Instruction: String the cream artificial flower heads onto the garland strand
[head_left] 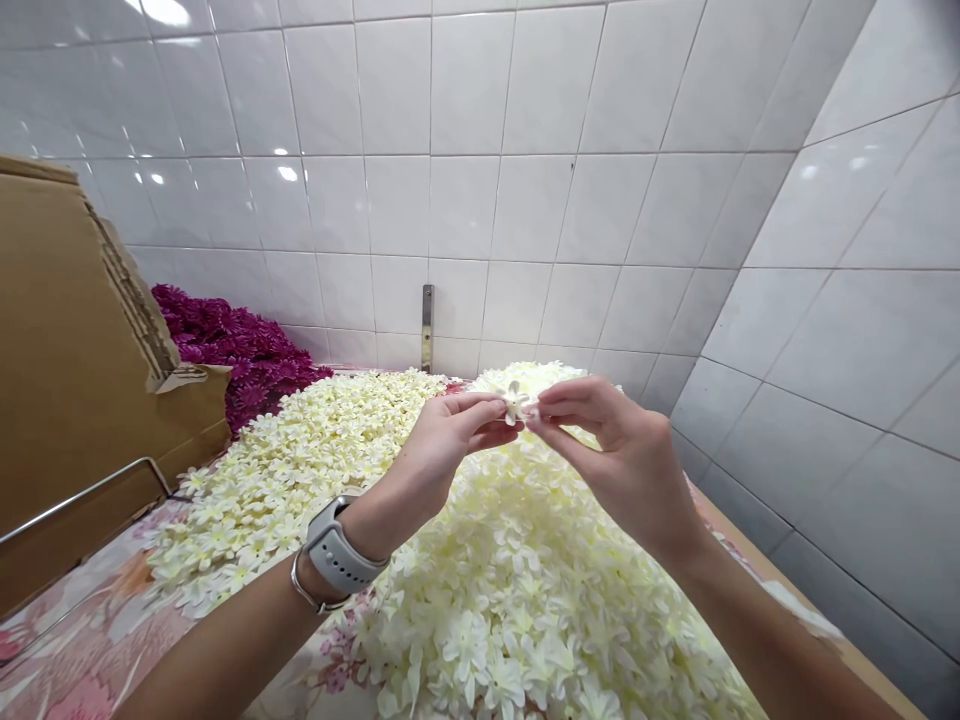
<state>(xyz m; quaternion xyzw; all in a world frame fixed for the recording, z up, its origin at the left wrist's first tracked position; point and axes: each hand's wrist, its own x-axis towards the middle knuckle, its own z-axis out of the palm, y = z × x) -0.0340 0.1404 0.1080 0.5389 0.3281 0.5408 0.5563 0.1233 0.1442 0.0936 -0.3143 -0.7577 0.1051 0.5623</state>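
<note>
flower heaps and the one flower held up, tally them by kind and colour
Purple heap: 1
Pale heaps, left pale heap and right pale heap: 2
White flower at the left hand's fingertips: 1
Total: 4

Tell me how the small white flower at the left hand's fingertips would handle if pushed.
The white flower is probably light for its size, pinched at the tips of the left hand. Its thin, splayed petals would likely bend easily. That star-like outline makes it unlikely to roll smoothly.

there's two hands (442, 440), one held flower (514, 403), two pale heaps (517, 570), one purple heap (236, 350), one watch (341, 550), one box (75, 330)!
</note>
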